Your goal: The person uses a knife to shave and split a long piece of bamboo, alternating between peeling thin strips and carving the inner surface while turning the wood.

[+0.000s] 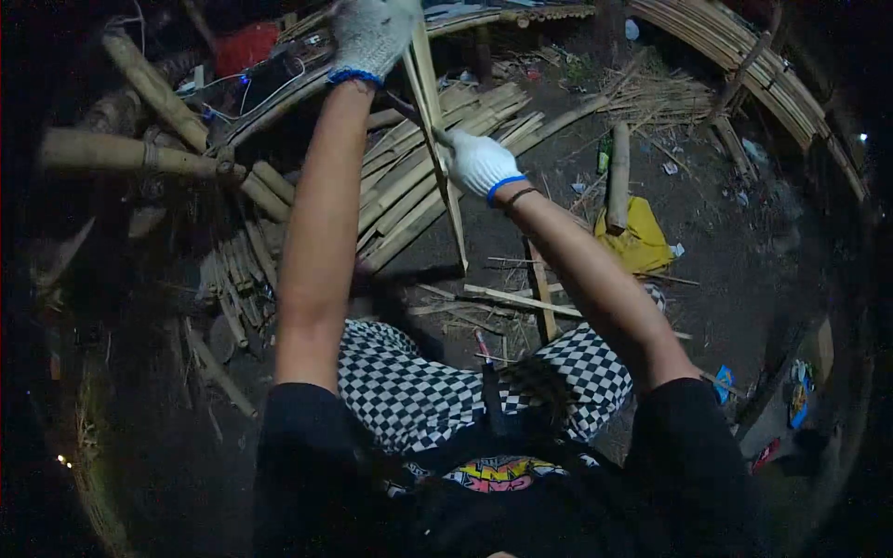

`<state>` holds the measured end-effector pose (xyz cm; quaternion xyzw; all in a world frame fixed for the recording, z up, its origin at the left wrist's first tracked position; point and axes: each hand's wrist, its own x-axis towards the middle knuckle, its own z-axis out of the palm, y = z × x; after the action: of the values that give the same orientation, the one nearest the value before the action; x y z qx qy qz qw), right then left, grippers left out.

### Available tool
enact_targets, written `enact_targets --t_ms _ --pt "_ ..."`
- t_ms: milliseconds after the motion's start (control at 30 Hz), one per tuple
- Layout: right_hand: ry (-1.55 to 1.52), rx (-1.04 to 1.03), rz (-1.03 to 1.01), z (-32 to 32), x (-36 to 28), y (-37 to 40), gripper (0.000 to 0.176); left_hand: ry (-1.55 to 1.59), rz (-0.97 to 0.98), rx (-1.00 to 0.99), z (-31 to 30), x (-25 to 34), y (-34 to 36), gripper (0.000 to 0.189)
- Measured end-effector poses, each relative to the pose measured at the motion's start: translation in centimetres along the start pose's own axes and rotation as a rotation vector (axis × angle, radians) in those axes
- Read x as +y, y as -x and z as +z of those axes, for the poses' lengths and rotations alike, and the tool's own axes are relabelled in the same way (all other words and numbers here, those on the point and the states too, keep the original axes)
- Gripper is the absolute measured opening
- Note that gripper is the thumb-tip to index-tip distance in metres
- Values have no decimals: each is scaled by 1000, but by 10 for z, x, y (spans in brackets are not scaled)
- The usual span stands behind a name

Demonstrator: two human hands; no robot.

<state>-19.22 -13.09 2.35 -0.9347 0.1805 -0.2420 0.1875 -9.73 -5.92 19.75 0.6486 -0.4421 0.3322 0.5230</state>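
Note:
My left hand [372, 39], in a grey-white knit glove with a blue cuff, is closed at the upper end of a long bamboo strip [430, 98], partly cut off by the top edge. The strip stands nearly upright, parted into two lengths near the top, its lower end close to the ground. My right hand [480, 165], gloved the same way, is wrapped around the handle of a knife. The dark knife blade [402, 107] crosses the strip and points up and left. Behind the strip lies a pile of split bamboo [400, 209].
Bamboo poles [153, 88] stand at left, near a white cable [270, 107]. A short bamboo log [619, 177] rests by a yellow bag [637, 237]. Long bundled strips [744, 65] curve across the upper right. Cut strips and wrappers [798, 395] litter the dirt.

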Motion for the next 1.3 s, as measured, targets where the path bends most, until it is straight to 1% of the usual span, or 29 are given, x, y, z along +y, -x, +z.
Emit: enact_targets --t_ms 33,67,100,133,167,200,233,267,333,367,400,433,467,500,533,600,633,667,700,733,767,800,833,933,1000,1067,1133,1233,1300 --pt "75 -82 -49 -13 1 -3 33 -134 131 172 7 -4 12 49" --pt "149 -152 -84 -28 6 -16 32 152 58 159 -7 -1 18 51" --pt "253 -98 -149 -23 17 -39 28 440 -14 171 -21 0 25 55" --pt "260 -26 -211 -64 -7 -38 24 258 86 45 -35 -44 37 68" --pt "526 -152 -271 -108 -28 -35 33 298 -55 7 -46 -68 59 65" --pt "667 -151 -520 -123 -12 -63 30 314 -170 2 -58 -71 85 60" --pt "723 -167 -441 -155 -46 -46 22 330 -286 -2 -70 -72 112 55" --pt "186 -335 -74 -185 -81 -7 19 327 -331 12 -72 -76 131 51" --pt "324 -232 -493 -144 -40 -37 19 252 -462 30 -64 -107 182 50" --pt "428 -222 -574 -81 -13 -55 22 171 -556 22 -58 -135 226 52" --pt "411 -398 -162 4 7 -53 26 96 -647 18 -53 -156 269 54" --pt "165 -120 -85 46 25 -47 31 437 -1109 -47 -56 -188 305 48" --pt "62 -186 16 33 8 -54 32 412 -1161 -167 -51 -192 311 49" --pt "101 -159 -67 57 22 -71 31 385 -1203 -295 -46 -197 317 50" --pt "26 -215 -46 45 7 -64 30 -54 -891 -481 -38 -171 340 59" --pt "38 -207 -65 33 -8 -49 32 322 -773 -450 -25 -169 349 59" --pt "15 -204 -76 31 -12 -42 34 -205 -573 -294 -13 -166 358 42" --pt "15 -157 -123 47 -2 -43 35 -194 -579 -281 6 -171 356 42" --pt "-13 -154 -102 49 -3 -39 35 628 -964 -56 24 -170 340 46" --pt "-46 -152 -79 52 -4 -31 36 1476 -1254 209 41 -166 328 51" --pt "-81 -155 -28 36 -18 -18 37 805 -853 71 53 -160 325 46" --pt "-112 -166 -13 52 -11 -18 37 150 -411 -61 68 -158 319 41" --pt "-99 -122 60 52 -18 -12 35 23 -275 -22 79 -151 321 39" --pt "-36 -24 240 53 -45 23 23 280 -383 42 97 -147 333 34" --pt "-62 -22 192 54 -35 29 27 405 -460 46 104 -157 341 31" --pt "-100 -3 65 58 -20 35 22 488 -531 23 101 -166 351 27" --pt "-133 -119 11 34 -21 34 21 566 -608 -29 96 -173 352 24" --pt "-128 -281 -201 12 7 20 21 752 -790 -136 80 -169 348 20" --pt "-133 -427 -166 -7 10 18 21 923 -922 -177 75 -162 345 16"
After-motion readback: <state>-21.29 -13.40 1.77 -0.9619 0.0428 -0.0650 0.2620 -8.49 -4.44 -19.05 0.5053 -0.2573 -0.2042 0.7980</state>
